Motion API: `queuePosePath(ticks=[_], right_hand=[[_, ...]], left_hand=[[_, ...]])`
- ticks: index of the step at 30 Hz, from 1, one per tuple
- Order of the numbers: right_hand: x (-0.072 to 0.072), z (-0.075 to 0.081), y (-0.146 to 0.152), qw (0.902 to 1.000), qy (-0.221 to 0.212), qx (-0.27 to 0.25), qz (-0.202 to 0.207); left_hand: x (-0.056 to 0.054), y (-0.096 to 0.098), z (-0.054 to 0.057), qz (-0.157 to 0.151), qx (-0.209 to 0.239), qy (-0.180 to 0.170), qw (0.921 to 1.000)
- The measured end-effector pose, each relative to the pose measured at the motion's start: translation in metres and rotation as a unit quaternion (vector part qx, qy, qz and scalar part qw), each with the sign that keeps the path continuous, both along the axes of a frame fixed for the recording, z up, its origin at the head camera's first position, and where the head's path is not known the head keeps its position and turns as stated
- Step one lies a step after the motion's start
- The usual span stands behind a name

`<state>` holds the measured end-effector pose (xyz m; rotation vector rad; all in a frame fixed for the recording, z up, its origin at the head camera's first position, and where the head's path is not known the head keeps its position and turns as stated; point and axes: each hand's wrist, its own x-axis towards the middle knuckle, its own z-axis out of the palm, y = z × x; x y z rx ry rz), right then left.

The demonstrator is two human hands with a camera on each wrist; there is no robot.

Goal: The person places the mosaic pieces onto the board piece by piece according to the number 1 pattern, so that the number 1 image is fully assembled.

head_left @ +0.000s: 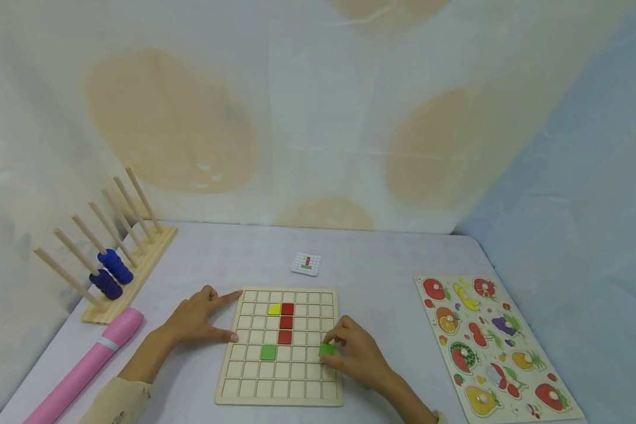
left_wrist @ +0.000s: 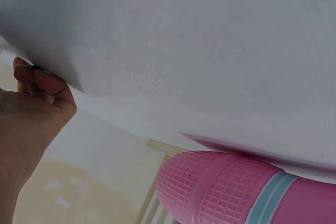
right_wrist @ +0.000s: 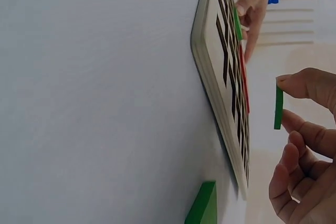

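Note:
A wooden grid board (head_left: 283,398) lies in the middle of the table. On it sit a yellow piece (head_left: 274,309), a column of red square tiles (head_left: 285,322) and one green square tile (head_left: 268,352). My right hand (head_left: 357,356) pinches another green square tile (right_wrist: 279,103) between thumb and finger, above the board's right edge. The left hand (head_left: 193,321) touches the board's left edge, its thumb and index finger spread apart. In the right wrist view, a further green piece (right_wrist: 203,205) lies on the table beside the board.
Behind the board lies a small pattern card (head_left: 306,264). At left stand a wooden peg rack (head_left: 138,265) with blue and purple rings and a pink cylinder (head_left: 85,371). A fruit puzzle board (head_left: 487,341) lies at right.

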<state>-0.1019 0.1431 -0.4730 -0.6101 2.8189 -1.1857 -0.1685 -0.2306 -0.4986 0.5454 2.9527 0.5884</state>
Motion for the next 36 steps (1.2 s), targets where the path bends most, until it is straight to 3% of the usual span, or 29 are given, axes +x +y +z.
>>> queuePosePath(ticks=[8,19,36], right_hand=[[-0.007,0.000,-0.023,0.9994,-0.010,-0.015,0.031],[-0.013,-0.006,-0.049,0.9979,-0.009,-0.012,0.063],[-0.017,-0.010,-0.069,0.9917,0.022,0.084,0.094]], left_hand=[[0.001,-0.001,-0.001,-0.007,0.004,0.020,0.9998],[0.001,0.001,0.005,-0.005,-0.004,-0.005,1.0000],[0.000,0.000,0.002,-0.004,-0.007,-0.002,1.0000]])
